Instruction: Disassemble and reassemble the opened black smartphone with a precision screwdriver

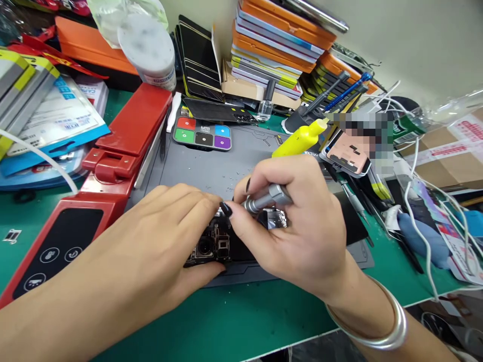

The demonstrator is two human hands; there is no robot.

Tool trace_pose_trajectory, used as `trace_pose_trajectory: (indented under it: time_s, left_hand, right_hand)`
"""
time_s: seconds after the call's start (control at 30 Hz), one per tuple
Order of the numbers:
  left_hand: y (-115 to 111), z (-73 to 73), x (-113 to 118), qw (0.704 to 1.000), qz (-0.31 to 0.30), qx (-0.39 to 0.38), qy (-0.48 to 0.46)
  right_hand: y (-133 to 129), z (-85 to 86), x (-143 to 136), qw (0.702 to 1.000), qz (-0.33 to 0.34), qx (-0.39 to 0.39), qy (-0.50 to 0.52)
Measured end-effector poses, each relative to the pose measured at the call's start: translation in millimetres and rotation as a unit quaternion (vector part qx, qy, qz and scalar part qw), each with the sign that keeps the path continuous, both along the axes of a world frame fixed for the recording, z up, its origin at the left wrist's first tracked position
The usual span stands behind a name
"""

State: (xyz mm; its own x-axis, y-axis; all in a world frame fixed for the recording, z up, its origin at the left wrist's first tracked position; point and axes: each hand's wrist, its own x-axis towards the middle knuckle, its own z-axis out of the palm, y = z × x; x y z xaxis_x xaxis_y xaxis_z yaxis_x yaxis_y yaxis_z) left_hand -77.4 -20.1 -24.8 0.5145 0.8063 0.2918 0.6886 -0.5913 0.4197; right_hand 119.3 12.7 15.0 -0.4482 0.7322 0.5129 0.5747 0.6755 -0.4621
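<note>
An opened phone [222, 243] lies on the grey work mat [211, 168], its camera module and inner parts bare. My left hand [177, 226] is closed around the phone's left end, thumb along the near edge and fingers over the far one. In my right hand [298, 216] is a grey screwdriver [266, 200], gripped between thumb and fingers and slanting over the phone. Its tip is hidden behind my fingertips. Small loose bits, perhaps screws, are scattered on the mat beyond my hands.
A red desk lamp [124, 136] stands left. Behind the mat are a coloured screw tray [203, 134], a white tub [149, 48] and stacked orange boxes [275, 30]. A yellow bottle [300, 140], a tool holder [296, 120] and white cables [426, 241] crowd the right.
</note>
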Motion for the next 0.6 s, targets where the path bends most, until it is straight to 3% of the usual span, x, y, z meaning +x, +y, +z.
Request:
trace_pose_trajectory:
  time_s: [0.23,0.4,0.6]
  left_hand:
    - [-1,-1.1,0,1.000,0.000,-0.009,0.000]
    - [-2,1.5,-2,0.999,-0.002,0.009,0.041]
    - [-2,-0.7,-3,0.996,-0.020,0.064,0.050]
  right_hand:
    - [1,-3.9,3,0.998,0.030,-0.021,0.056]
    - [5,-0.9,8,1.000,0.000,-0.011,0.012]
    - [7,-1.4,14,1.000,0.010,-0.020,0.012]
